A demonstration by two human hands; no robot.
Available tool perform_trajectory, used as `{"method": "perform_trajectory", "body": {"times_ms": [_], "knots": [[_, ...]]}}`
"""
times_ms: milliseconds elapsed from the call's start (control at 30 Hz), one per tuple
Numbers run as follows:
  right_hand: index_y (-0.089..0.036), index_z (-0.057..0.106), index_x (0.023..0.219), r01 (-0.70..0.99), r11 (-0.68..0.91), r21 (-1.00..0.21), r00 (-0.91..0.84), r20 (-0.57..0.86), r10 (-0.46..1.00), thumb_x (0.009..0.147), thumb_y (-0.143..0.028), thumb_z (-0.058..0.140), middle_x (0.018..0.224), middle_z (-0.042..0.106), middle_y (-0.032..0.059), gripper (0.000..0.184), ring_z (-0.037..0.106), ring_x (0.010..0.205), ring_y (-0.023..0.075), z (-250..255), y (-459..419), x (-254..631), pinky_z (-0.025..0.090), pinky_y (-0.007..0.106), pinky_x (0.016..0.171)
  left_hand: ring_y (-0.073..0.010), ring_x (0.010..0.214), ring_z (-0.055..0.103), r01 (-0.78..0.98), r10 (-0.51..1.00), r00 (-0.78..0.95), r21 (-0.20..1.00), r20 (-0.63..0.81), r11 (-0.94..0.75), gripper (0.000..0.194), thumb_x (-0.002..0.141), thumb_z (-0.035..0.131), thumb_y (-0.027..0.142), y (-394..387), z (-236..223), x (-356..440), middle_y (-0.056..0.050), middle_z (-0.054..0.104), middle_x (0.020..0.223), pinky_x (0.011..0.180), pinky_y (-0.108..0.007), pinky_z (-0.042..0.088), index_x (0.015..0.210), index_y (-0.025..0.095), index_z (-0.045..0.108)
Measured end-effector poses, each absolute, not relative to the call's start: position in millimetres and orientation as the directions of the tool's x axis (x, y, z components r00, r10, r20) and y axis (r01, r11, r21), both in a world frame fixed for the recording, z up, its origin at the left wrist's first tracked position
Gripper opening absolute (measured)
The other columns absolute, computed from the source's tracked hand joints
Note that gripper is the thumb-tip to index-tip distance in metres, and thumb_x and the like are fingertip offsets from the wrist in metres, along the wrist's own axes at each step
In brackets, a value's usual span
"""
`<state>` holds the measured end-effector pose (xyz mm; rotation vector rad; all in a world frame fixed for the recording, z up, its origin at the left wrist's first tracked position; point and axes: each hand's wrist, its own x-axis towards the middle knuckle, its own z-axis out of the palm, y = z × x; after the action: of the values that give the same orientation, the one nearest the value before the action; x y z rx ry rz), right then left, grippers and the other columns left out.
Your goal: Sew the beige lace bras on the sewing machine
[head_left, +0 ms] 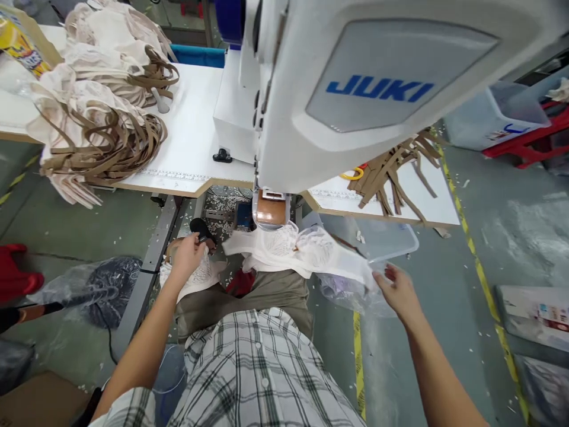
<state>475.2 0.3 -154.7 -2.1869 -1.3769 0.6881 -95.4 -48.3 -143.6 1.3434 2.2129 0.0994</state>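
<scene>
A white lace bra point(306, 252) is spread below the sewing machine's head point(271, 209), over the lap. Its right end reaches my right hand point(397, 290), whose thumb and fingers are closed on the band's tip. On the other side my left hand point(187, 258) is closed at the upper edge of another white lace piece point(200, 276), which lies over the left thigh. A black rounded part point(203, 230) is right beside those fingertips. The machine's head hides the spot where the bra's upper edge meets it.
Cream garments with brown straps point(104, 139) pile up on the white table point(191, 112) at left. Loose brown straps point(391, 178) and yellow-handled scissors point(353, 174) lie at right. A clear plastic bin point(382, 234) is below the table. A grey table leg point(153, 267) stands left.
</scene>
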Motion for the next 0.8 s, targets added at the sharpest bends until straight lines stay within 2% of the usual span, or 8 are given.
{"method": "perform_trajectory", "body": {"times_ms": [100, 167, 267, 400, 500, 567, 700, 800], "knots": [[-0.017, 0.058, 0.107, 0.702, -0.342, -0.624, 0.275, -0.206, 0.939, 0.064, -0.071, 0.063, 0.107, 0.065, 0.0179, 0.069, 0.064, 0.102, 0.0349, -178, -6, 453, 0.051, 0.055, 0.087, -0.0321, 0.106, 0.064, 0.734, 0.693, -0.565, 0.112, -0.448, 0.670, 0.047, 0.097, 0.040, 0.042, -91, -153, -127, -0.022, 0.067, 0.112, 0.084, -0.040, 0.050, 0.119, 0.006, 0.059], [-0.017, 0.056, 0.116, 0.677, -0.276, -0.683, 0.167, -0.223, 0.960, 0.074, -0.066, 0.059, 0.117, 0.064, 0.0182, 0.064, 0.064, 0.107, 0.0323, -182, -6, 423, 0.052, 0.052, 0.092, -0.0279, 0.093, 0.068, 0.685, 0.587, -0.630, -0.008, -0.508, 0.728, 0.043, 0.097, 0.045, 0.046, -118, -154, -142, -0.017, 0.070, 0.099, 0.080, -0.041, 0.052, 0.104, 0.008, 0.065], [-0.019, 0.058, 0.117, 0.630, -0.124, -0.767, -0.098, -0.237, 0.967, 0.086, -0.056, 0.055, 0.115, 0.067, 0.0146, 0.048, 0.065, 0.104, 0.0266, -169, -3, 353, 0.052, 0.047, 0.096, -0.0178, 0.084, 0.067, 0.677, 0.524, -0.638, -0.087, -0.564, 0.731, 0.034, 0.096, 0.054, 0.045, -140, -154, -144, -0.006, 0.071, 0.092, 0.081, -0.037, 0.053, 0.096, 0.013, 0.066], [-0.022, 0.062, 0.115, 0.520, 0.192, -0.833, -0.621, -0.214, 0.754, 0.096, -0.045, 0.048, 0.117, 0.067, 0.0116, 0.033, 0.063, 0.109, 0.0247, -133, -6, 237, 0.050, 0.043, 0.096, -0.0270, 0.091, 0.069, 0.705, 0.570, -0.648, -0.114, -0.505, 0.700, 0.049, 0.101, 0.034, 0.046, -143, -138, -123, -0.016, 0.072, 0.092, 0.081, -0.041, 0.050, 0.098, 0.011, 0.068], [-0.021, 0.055, 0.131, 0.363, 0.303, -0.881, -0.814, -0.142, 0.563, 0.092, -0.049, 0.057, 0.135, 0.059, 0.0130, 0.049, 0.056, 0.122, 0.0262, -115, -21, 162, 0.045, 0.042, 0.103, -0.0322, 0.087, 0.069, 0.761, 0.653, -0.583, -0.044, -0.484, 0.647, 0.058, 0.100, 0.026, 0.047, -141, -109, -91, -0.020, 0.071, 0.083, 0.073, -0.038, 0.047, 0.089, 0.011, 0.070], [-0.017, 0.055, 0.132, 0.296, 0.353, -0.888, -0.900, -0.137, 0.413, 0.080, -0.056, 0.070, 0.133, 0.060, 0.0158, 0.066, 0.057, 0.120, 0.0296, -111, -32, 128, 0.045, 0.041, 0.100, -0.0273, 0.076, 0.068, 0.804, 0.713, -0.485, 0.063, -0.506, 0.591, 0.057, 0.099, 0.028, 0.049, -143, -87, -65, -0.015, 0.070, 0.074, 0.067, -0.032, 0.044, 0.081, 0.015, 0.069], [-0.017, 0.066, 0.099, 0.255, 0.319, -0.913, -0.965, -0.219, 0.145, 0.082, -0.049, 0.070, 0.088, 0.071, 0.0045, 0.036, 0.063, 0.078, 0.0187, -100, -40, 116, 0.044, 0.027, 0.071, -0.0168, 0.064, 0.059, 0.825, 0.817, -0.293, 0.300, -0.496, 0.478, 0.058, 0.099, 0.025, 0.053, -148, -56, -31, -0.004, 0.063, 0.064, 0.062, -0.026, 0.040, 0.067, 0.019, 0.060], [-0.017, 0.064, 0.093, 0.273, 0.234, -0.933, -0.941, -0.208, 0.267, 0.092, -0.044, 0.058, 0.079, 0.068, 0.0011, 0.028, 0.058, 0.070, 0.0141, -73, -29, 148, 0.040, 0.024, 0.065, -0.0188, 0.084, 0.060, 0.684, 0.890, -0.306, 0.572, -0.337, 0.452, 0.050, 0.098, 0.029, 0.055, -136, -47, -27, -0.008, 0.066, 0.089, 0.076, -0.028, 0.045, 0.088, 0.018, 0.062]]}}
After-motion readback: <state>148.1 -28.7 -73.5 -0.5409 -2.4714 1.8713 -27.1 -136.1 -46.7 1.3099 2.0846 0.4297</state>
